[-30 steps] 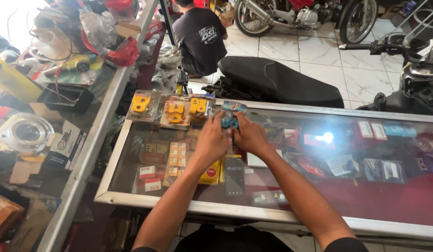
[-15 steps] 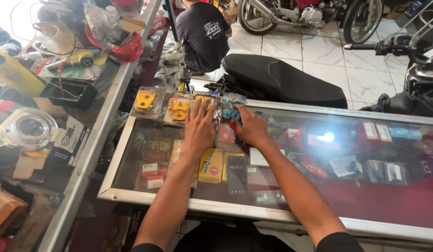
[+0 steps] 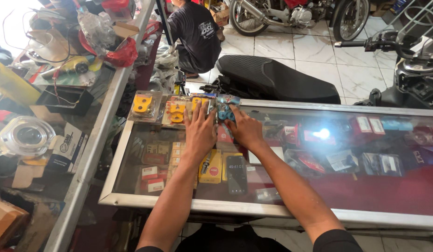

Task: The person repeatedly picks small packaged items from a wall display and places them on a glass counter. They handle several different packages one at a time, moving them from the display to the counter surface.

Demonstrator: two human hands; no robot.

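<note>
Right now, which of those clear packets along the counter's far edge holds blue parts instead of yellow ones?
The rightmost packet, under the right hand's fingertips. The other packets to its left hold yellow parts.

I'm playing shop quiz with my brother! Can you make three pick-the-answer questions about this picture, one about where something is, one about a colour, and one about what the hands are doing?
1. Where does the dark phone lie?
A. on the glass counter, near the front edge
B. on the scooter seat
C. on the tiled floor

2. What colour are the parts in the clear packs at the counter's far left corner?
A. green
B. yellow
C. white

3. What are the two hands doing?
A. resting flat and empty, far apart
B. both raised in the air
C. the left hand and right hand are close together at a small pack with blue parts

Answers: 1 A, the phone sits on the glass between the forearms. 2 B, the parts show bright yellow through the plastic. 3 C, the fingers of both hands meet at the blue pack.
</note>
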